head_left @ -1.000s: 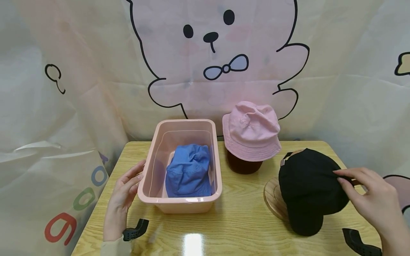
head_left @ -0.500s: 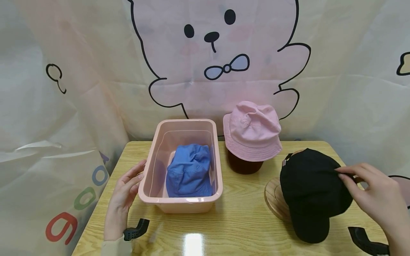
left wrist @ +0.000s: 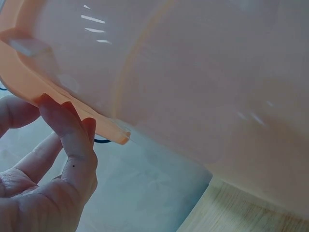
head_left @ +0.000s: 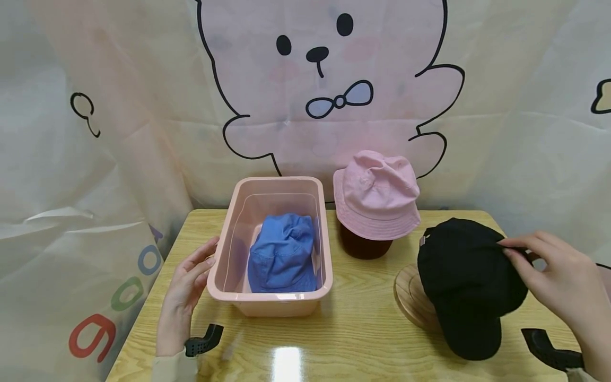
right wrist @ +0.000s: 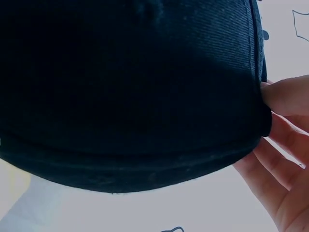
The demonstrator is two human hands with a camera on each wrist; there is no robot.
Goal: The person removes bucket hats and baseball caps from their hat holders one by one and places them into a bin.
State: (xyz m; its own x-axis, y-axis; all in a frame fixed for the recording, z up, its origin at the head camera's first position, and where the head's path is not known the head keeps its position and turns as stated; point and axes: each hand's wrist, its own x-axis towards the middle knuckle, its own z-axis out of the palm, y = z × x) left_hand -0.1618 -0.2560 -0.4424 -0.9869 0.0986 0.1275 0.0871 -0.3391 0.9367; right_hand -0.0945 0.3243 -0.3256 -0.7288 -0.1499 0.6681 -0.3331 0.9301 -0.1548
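At the left side of a pink plastic basin (head_left: 274,297), my left hand (head_left: 183,289) holds the outer rim with bent fingertips. In the left wrist view, the fingers (left wrist: 72,140) meet the basin's rim (left wrist: 89,116). Inside the basin lies a blue bucket hat (head_left: 282,254). My right hand (head_left: 553,270) pinches the crown of a black baseball cap (head_left: 468,270) between thumb and fingers. The cap is tilted, brim towards me, over a round wooden base (head_left: 412,297) that it partly covers. In the right wrist view the dark cap (right wrist: 130,96) fills most of the picture.
A pink bucket hat (head_left: 377,196) sits on a dark brown stand (head_left: 365,246) between the basin and the cap. The wooden table (head_left: 363,339) ends at a cloth backdrop (head_left: 157,122) with a bear drawing behind and beside it.
The black cap has shifted to the right, its brim swinging right and tilting away from the wooden base, with my right hand on it. The left hand and basin have stayed put.
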